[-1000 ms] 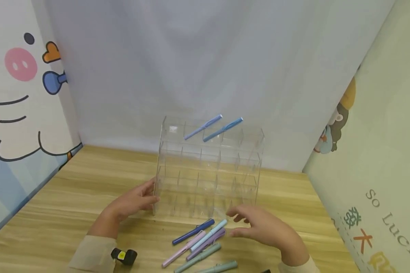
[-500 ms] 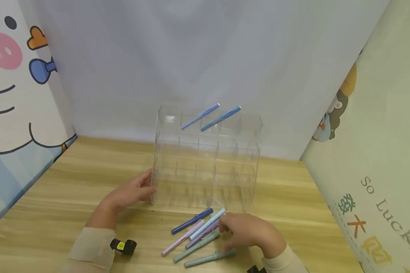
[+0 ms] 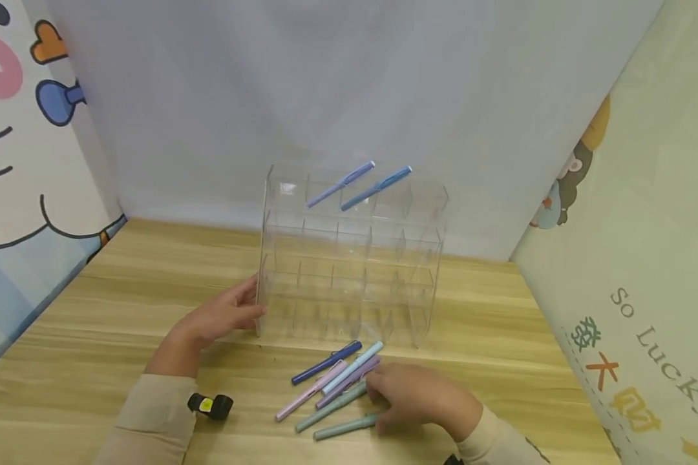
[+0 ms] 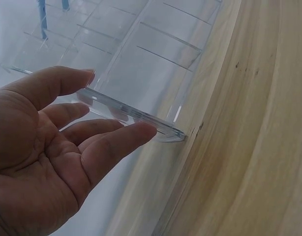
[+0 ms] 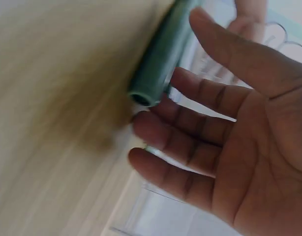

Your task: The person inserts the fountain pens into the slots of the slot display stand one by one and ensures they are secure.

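Note:
My left hand (image 3: 215, 320) grips the left side panel of a clear acrylic pen rack (image 3: 262, 258). In the left wrist view the thumb is inside the panel (image 4: 126, 110) and the fingers are outside. My right hand (image 3: 421, 397) pinches a grey-green pen (image 3: 344, 427) by its right end, which the hand covers in the head view. The right wrist view has this green pen (image 5: 161, 59) between thumb and fingertips. Beside it lie another green pen (image 3: 330, 407), a purple pen (image 3: 347, 384), a light blue pen (image 3: 351, 368), a pink pen (image 3: 311, 392) and a dark blue pen (image 3: 326, 363).
In the rack's top tier a periwinkle pen (image 3: 340, 185) and a blue pen (image 3: 376, 188) lean side by side. A grey curtain (image 3: 349, 84) hangs behind the wooden table (image 3: 169, 271). Printed walls stand left and right.
My right hand has come down and left from beside the rack's lower front to the green pens, and its fingers have closed on one. The left hand keeps its hold; the head view has tilted down.

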